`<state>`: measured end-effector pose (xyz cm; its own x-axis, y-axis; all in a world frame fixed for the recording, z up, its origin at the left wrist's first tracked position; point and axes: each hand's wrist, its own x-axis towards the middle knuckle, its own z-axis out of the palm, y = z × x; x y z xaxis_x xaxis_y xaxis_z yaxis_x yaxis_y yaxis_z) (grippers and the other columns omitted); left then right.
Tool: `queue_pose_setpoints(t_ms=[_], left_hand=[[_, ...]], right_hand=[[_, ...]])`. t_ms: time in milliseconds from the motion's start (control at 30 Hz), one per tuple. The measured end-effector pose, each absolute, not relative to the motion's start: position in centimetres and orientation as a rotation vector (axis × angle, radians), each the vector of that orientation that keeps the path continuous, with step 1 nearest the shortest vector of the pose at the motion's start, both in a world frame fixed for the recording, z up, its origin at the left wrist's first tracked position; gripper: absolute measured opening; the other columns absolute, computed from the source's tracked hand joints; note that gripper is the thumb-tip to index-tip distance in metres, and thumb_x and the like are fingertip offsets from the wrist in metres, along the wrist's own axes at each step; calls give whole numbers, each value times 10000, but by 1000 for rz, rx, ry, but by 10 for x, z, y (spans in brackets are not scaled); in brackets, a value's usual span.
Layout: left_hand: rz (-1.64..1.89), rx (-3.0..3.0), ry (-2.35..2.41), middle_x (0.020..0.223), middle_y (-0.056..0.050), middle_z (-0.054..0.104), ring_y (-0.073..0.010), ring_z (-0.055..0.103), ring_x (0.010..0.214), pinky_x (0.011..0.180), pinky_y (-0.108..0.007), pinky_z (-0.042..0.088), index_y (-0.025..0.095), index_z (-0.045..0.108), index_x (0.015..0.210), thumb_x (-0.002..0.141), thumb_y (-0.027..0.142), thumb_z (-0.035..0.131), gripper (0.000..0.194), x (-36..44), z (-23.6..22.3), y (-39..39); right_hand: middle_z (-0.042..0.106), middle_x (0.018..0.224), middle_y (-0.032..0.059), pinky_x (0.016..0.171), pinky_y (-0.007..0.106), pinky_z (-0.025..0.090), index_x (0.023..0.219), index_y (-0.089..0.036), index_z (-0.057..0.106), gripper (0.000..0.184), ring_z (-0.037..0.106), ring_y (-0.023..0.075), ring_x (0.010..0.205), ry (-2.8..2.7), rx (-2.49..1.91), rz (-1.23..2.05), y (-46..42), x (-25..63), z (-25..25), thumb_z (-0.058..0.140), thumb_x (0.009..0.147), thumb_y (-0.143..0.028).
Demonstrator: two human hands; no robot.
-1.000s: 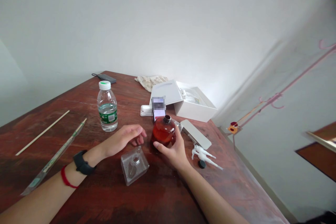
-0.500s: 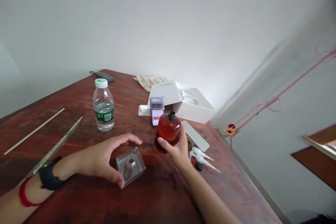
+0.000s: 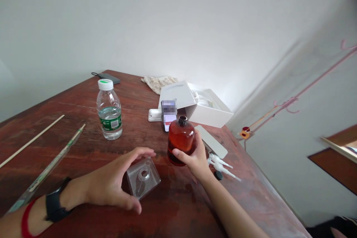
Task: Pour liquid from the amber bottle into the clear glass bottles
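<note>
My right hand (image 3: 196, 158) is wrapped round an amber glass bottle (image 3: 180, 139) with an open black neck, held upright just over the wooden table (image 3: 83, 145). My left hand (image 3: 111, 184) curves around a clear square glass bottle (image 3: 143, 177) lying on the table; thumb and fingers are spread at its sides, and whether they touch it is unclear. A black watch and a red band sit on my left wrist.
A water bottle (image 3: 108, 109) stands at the left. Thin sticks (image 3: 41, 174) lie near the left edge. Behind the amber bottle are a phone (image 3: 168, 113), an open white box (image 3: 195, 106), a white lid (image 3: 212, 141), white droppers (image 3: 221, 165) and a black cap (image 3: 218, 175).
My left hand drew back from beside the amber bottle and curved around the clear bottle. My right hand lifted and shifted the amber bottle slightly right.
</note>
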<state>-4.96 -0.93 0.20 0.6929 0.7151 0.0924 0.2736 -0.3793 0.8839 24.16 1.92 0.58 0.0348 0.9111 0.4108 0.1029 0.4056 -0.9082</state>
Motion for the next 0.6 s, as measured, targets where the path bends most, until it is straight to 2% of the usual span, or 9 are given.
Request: queue_pose_setpoints(t_ms=[67,167,400,600], left_hand=[[623,1980,817,1601,-118,532,-381,546,1460,1236,-530,443,334,377,1569,803,484,902,941,-52,1,-10],[693,2007,891,1595,-122,540,-388,568,1435,1214,-532,471,318,401,1563,861,427,831,830,-54,1,-10],[814,1907,1037,1585,-160,539,-403,545,1450,1241,-576,426,283,383,1562,907,538,795,815,-45,-3,-7],[853,1851,1073,1639,-169,462,-408,489,1497,1280,-592,356,289,331,1567,919,617,762,844,-35,-12,-7]], right_hand=[[763,1222,93,1062,489,565,1298,-254,584,752,730,331,1154,-1412,-955,882,18,240,6,965,667,-401],[751,1272,98,1103,498,546,1315,-266,581,756,717,336,1202,-1452,-918,950,15,236,4,967,677,-393],[752,1283,104,1096,509,560,1297,-269,575,767,722,344,1214,-1510,-862,1035,9,227,-4,986,667,-422],[762,1283,102,1097,526,554,1307,-275,571,744,737,339,1202,-1492,-746,1103,8,225,-1,979,693,-379]])
